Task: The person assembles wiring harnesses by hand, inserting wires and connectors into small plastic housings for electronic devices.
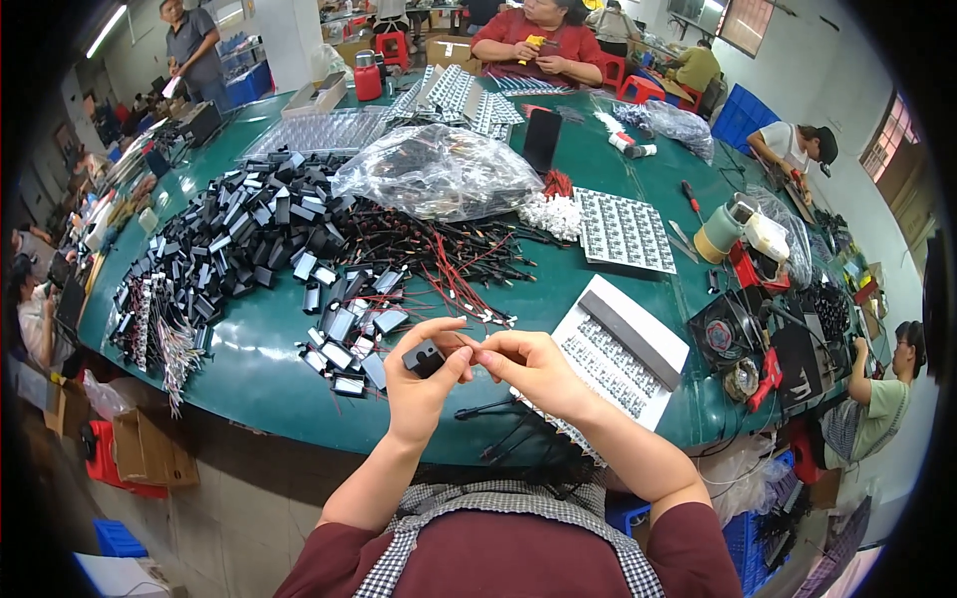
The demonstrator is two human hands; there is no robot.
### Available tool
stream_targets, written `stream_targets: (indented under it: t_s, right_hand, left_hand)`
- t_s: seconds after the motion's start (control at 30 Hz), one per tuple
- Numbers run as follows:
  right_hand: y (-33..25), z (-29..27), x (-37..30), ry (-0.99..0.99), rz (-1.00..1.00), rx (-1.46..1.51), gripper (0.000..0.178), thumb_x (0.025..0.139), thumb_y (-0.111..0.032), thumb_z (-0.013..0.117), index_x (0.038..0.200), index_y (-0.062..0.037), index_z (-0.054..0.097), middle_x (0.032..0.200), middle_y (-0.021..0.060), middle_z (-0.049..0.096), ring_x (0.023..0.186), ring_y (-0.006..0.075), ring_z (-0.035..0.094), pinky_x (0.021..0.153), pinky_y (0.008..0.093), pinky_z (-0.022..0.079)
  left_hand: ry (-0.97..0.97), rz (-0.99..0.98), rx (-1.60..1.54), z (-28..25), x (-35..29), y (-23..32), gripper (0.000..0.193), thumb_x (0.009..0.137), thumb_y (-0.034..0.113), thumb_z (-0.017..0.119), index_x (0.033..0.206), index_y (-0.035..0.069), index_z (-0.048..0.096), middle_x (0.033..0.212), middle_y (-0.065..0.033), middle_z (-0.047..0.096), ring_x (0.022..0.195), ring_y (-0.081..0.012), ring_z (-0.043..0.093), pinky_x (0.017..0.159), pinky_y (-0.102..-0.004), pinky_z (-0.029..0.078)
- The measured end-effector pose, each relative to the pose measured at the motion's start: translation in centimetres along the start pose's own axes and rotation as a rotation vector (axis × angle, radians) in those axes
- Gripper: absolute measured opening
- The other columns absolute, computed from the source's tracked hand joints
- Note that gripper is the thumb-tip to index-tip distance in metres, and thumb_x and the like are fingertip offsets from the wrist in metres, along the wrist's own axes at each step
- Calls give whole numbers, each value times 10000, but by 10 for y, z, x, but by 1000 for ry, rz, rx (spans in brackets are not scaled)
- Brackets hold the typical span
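Note:
My left hand (424, 377) holds a small black plastic block (425, 358) between thumb and fingers, just above the near edge of the green table (261, 367). My right hand (533, 369) is pinched against the block's right side, fingers closed on something thin that I cannot make out. A heap of similar black and silver blocks (249, 234) lies to the left, and a tangle of red and black wires (454, 264) lies just beyond my hands. Several black leads (503, 424) lie under my right wrist.
A white tray of small parts (623, 349) sits right of my hands, another parts sheet (623, 229) farther back. A clear bag of wires (439, 171) lies mid-table. A fan and tools (733, 334) crowd the right edge. Other people sit around the table. Cardboard boxes (140, 448) stand lower left.

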State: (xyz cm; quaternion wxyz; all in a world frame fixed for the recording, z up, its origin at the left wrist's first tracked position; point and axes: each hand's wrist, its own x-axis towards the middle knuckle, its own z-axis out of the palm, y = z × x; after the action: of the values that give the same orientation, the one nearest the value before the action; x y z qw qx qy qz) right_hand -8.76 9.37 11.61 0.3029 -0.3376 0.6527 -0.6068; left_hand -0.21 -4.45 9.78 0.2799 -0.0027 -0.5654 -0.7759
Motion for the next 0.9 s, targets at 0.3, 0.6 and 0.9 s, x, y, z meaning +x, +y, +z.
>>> stream_targets:
  t_s: [0.3,0.6,0.9]
  right_hand:
    - [-15,2,-14,220,-46,35,146,841,-99,624,914,26,647,824,13,628,726,35,516,628,183,417]
    - [-31,0,-22,315,-159,-188,116,824,-69,624,897,14,661,682,-21,578,585,9,439,487,162,318]
    - [-27,4,-23,317,-215,-257,112,808,-48,636,887,27,666,647,-10,587,538,-9,433,441,154,305]
  left_hand:
    - [-151,-334,-552,-14,5,5,276,934,248,457,1108,34,477,910,-67,528,733,-93,473,535,-227,393]
    - [-283,80,225,-7,6,4,401,768,77,677,1136,10,530,1125,-77,470,1050,-159,483,905,-285,391]
    - [-254,-38,146,-5,-1,0,422,760,52,675,1156,21,534,1130,-81,491,1032,-161,517,901,-282,432]
